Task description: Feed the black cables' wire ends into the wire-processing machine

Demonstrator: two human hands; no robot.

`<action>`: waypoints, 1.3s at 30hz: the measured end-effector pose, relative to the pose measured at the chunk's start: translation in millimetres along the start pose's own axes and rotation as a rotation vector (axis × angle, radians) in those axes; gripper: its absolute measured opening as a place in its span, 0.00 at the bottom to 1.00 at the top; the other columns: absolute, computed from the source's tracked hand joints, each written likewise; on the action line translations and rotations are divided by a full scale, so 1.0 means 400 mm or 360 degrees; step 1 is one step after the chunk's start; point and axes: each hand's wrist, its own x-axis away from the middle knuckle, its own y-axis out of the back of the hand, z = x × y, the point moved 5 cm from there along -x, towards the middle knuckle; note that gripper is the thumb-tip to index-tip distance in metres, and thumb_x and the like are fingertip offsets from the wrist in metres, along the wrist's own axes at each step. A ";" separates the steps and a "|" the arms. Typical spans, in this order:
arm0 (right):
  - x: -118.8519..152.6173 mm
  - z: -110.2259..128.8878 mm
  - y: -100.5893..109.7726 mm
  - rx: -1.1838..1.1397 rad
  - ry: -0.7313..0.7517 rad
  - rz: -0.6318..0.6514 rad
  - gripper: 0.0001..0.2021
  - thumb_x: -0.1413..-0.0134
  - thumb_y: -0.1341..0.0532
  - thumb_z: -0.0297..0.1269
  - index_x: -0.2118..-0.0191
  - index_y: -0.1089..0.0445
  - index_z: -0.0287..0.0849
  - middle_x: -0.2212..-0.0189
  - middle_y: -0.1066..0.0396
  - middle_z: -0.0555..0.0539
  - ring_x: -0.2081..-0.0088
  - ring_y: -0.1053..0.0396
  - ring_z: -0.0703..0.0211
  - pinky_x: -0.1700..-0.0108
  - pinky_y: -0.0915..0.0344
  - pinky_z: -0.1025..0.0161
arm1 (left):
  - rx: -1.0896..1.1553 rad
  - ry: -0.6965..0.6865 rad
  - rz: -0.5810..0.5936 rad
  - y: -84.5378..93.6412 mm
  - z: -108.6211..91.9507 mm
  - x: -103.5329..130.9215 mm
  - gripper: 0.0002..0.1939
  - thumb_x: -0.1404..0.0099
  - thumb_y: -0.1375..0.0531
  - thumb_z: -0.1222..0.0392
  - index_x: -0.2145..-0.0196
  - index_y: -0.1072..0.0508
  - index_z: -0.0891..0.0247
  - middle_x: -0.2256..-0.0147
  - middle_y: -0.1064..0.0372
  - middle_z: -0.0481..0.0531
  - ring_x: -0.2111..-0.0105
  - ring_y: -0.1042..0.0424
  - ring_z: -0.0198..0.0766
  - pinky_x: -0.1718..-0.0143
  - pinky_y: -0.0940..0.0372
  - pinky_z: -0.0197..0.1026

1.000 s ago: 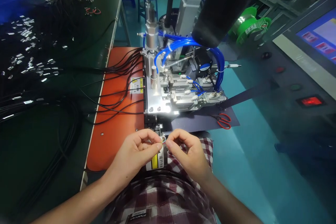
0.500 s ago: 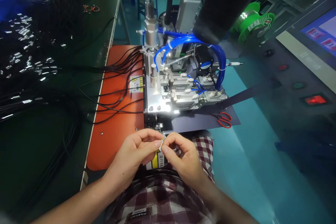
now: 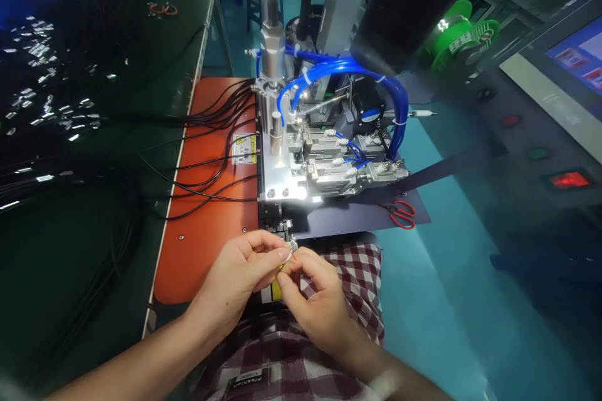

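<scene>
Just in front of my lap, my left hand [image 3: 242, 272] pinches thin wires [image 3: 292, 255] between thumb and forefinger. A red strand and a pale one show at the fingertips, but the rest is covered by my fingers. My right hand [image 3: 318, 299] is closed in a pinch at the same wires, its thumb and forefinger close beside the left fingertips. Beyond both hands stands a metal machine [image 3: 282, 172] with blue air hoses [image 3: 345, 69]. Several black cables [image 3: 214, 172] run into its left side.
An orange plate [image 3: 207, 263] lies left of the machine. Bundled black cables with shiny ends [image 3: 47, 94] cover the dark table. Red-handled cutters [image 3: 403, 214] rest on a grey plate at right. A green spool [image 3: 458, 37] and a control panel [image 3: 527, 131] stand further right.
My right thumb and fingers have shifted slightly left and down along the wires. A red strand now shows between the hands. My left hand has barely moved.
</scene>
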 end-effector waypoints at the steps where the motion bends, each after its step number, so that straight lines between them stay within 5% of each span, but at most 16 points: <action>1: 0.001 0.000 0.004 0.0015 0.0007 -0.0016 0.08 0.46 0.42 0.28 0.75 0.37 0.43 0.77 0.38 0.52 0.74 0.39 0.60 0.68 0.42 0.62 | 0.0007 0.0000 0.0005 0.000 -0.002 0.000 0.09 0.41 0.37 0.57 0.70 0.30 0.66 0.83 0.49 0.39 0.82 0.55 0.25 0.81 0.60 0.32; 10: -0.041 0.014 0.096 -0.0020 -0.0059 -0.0128 0.04 0.44 0.42 0.28 0.69 0.31 0.42 0.73 0.33 0.51 0.73 0.37 0.62 0.71 0.39 0.65 | -0.0075 0.0079 0.0037 -0.002 -0.003 0.006 0.09 0.44 0.36 0.57 0.69 0.28 0.65 0.83 0.46 0.40 0.83 0.53 0.25 0.82 0.59 0.31; 31: -0.037 0.053 0.080 0.0609 0.0518 0.0117 0.04 0.45 0.42 0.27 0.65 0.33 0.44 0.71 0.32 0.47 0.70 0.34 0.57 0.71 0.39 0.60 | -0.0298 -0.0060 -0.0029 -0.004 -0.014 0.003 0.07 0.45 0.37 0.58 0.70 0.28 0.64 0.79 0.37 0.43 0.81 0.42 0.28 0.80 0.49 0.31; 39: -0.026 0.016 0.076 0.0299 0.0222 0.0105 0.04 0.42 0.44 0.28 0.67 0.37 0.43 0.71 0.37 0.49 0.71 0.38 0.59 0.70 0.41 0.61 | -0.0333 0.0004 0.0013 -0.004 -0.001 0.002 0.10 0.43 0.38 0.56 0.66 0.26 0.65 0.75 0.34 0.46 0.77 0.41 0.29 0.77 0.48 0.32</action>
